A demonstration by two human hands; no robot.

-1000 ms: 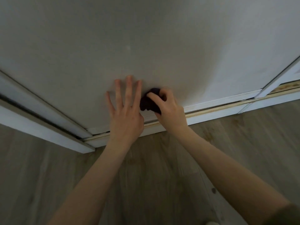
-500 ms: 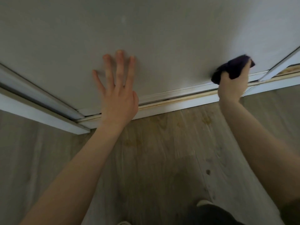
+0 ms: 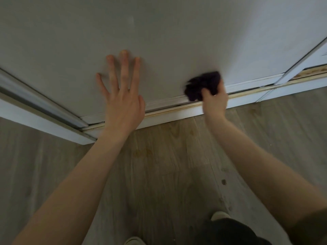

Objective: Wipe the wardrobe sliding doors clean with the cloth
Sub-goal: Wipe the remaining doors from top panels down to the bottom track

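A pale grey wardrobe sliding door [image 3: 168,36] fills the upper part of the head view. My left hand [image 3: 123,99] lies flat against its lower part, fingers spread, holding nothing. My right hand [image 3: 215,101] is closed on a bunched dark purple cloth [image 3: 201,85], which presses on the door just above its bottom edge, to the right of the left hand. The cloth is blurred.
The white bottom track [image 3: 177,114] runs along the door's foot, with a second door frame [image 3: 40,106] at the left and another panel edge [image 3: 300,62] at the right. Wooden floor [image 3: 168,165] lies below. My shoes [image 3: 220,215] and dark trouser leg show at the bottom.
My right hand swept the cloth from beside the left hand out to the right along the door's bottom, then back leftward to the middle. My left hand stays flat on the door.
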